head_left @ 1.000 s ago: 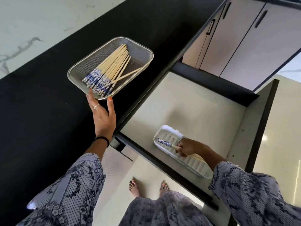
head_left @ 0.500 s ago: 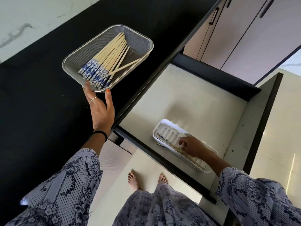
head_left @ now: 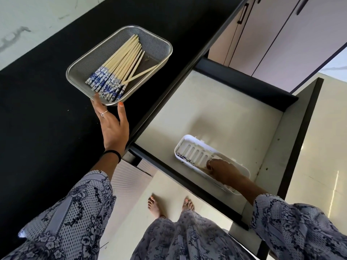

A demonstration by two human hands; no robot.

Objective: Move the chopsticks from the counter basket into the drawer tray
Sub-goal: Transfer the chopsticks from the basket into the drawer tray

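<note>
A metal mesh basket sits on the black counter and holds several wooden chopsticks with blue-and-white patterned ends. My left hand touches the basket's near rim with straight fingers and thumb. A white slotted tray lies in the open drawer. My right hand is down inside the tray, its fingers curled over a chopstick that lies along the tray's near wall. Only that chopstick's patterned end shows; the hand hides the remainder.
The drawer's dark front edge runs between me and the tray. Closed cabinet doors with dark handles stand at the upper right. My bare feet are on the pale floor below the drawer.
My right hand has lowered the chopstick from above the tray down against the tray's near wall. My left hand has stayed at the basket's rim.
</note>
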